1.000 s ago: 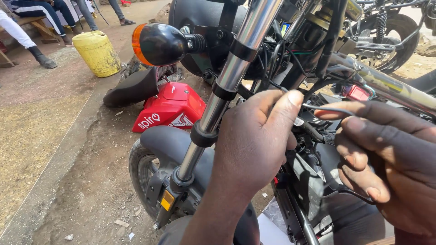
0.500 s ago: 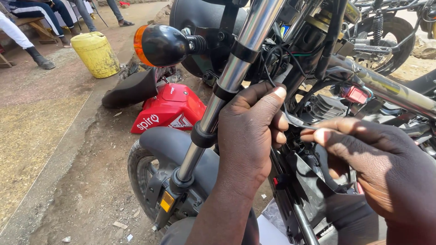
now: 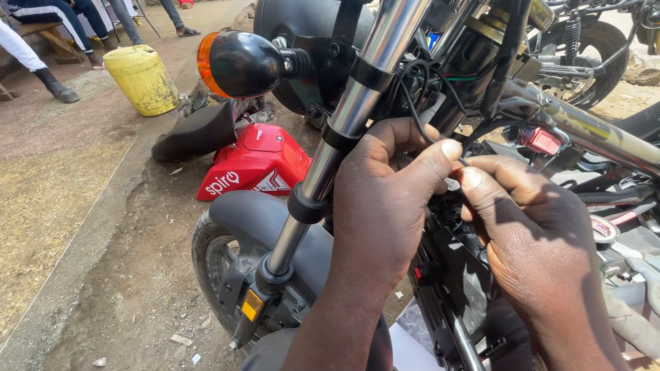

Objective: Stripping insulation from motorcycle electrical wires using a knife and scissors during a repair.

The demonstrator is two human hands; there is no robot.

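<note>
My left hand (image 3: 385, 199) and my right hand (image 3: 533, 233) meet behind the chrome fork tube (image 3: 347, 117) of a motorcycle. The fingertips of both hands pinch a thin black wire (image 3: 412, 110) and a small part that they mostly hide. The wire loops up toward the steering head. My left hand lies against the fork tube. Below it are the grey front mudguard (image 3: 254, 220) and the front wheel (image 3: 213, 268). A red connector (image 3: 543, 141) sits just right of my fingers.
An orange turn signal in a black housing (image 3: 237, 62) juts out at the upper left. A red body panel (image 3: 254, 161) with a black seat (image 3: 196, 134) lies on the dirt. A yellow jerrycan (image 3: 141, 79) stands beyond. Seated people's legs (image 3: 41, 58) show at the far left.
Both hands have closed in on each other: the right hand moved left and up, and the fingertips now meet on the wire. The view has shifted closer.
</note>
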